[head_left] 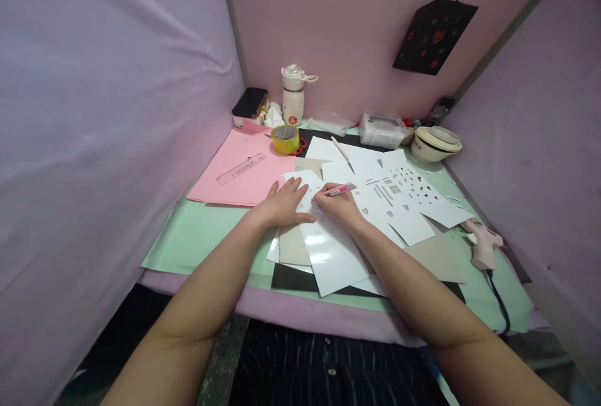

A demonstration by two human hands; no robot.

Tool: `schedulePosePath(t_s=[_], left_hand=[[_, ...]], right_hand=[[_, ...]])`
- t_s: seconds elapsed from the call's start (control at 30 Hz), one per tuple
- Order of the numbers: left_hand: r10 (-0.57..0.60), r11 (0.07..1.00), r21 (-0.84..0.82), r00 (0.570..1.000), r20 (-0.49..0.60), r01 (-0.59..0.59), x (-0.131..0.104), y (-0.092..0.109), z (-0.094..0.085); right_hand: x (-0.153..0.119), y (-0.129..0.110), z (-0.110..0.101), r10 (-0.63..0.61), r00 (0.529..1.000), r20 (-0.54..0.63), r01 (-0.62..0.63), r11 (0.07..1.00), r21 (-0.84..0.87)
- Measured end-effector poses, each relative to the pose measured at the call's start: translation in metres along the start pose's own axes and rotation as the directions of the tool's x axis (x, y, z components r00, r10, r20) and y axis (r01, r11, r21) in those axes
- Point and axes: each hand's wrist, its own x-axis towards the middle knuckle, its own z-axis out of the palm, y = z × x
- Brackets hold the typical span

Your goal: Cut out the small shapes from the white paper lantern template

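Observation:
My left hand (pixel 280 204) lies flat with fingers spread on the left part of a glossy white sheet (pixel 335 265), which bears faint small shapes. Just right of it, my right hand (pixel 339 206) is closed around a pink and white pen (pixel 340 189), its lower end close to the sheet and mostly hidden by my fingers. Beside my right hand, more white sheets (pixel 408 228) overlap, with hearts, slits and small angular shapes cut through. A slim white pen-like tool (pixel 341 150) rests on the sheets beyond my hands.
Pink paper (pixel 235 181) with a clear ruler (pixel 241 168) lies left. Yellow tape (pixel 285 139), red-handled scissors (pixel 302 145), a bottle (pixel 293 102), a plastic box (pixel 382 129) and a bowl (pixel 434 145) stand at the back. A corded pink glue gun (pixel 483 244) lies right.

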Motion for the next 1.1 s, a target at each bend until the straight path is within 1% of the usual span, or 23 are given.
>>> schedulePosePath(t_s=[0.57,1.1], left_hand=[[0.011,1.0,-0.003,1.0,-0.007,-0.011,0.0017,-0.0028,0.0027],[0.008,1.0,-0.004,1.0,0.007,-0.008,-0.0017,0.0014,-0.0022]], right_hand=[[-0.0006,0.0,-0.0005,0.028,1.0,0.0,-0.028,1.0,0.009],[-0.0019,0.0003,-0.0029,0.052,0.999,0.0,-0.052,0.999,-0.016]])
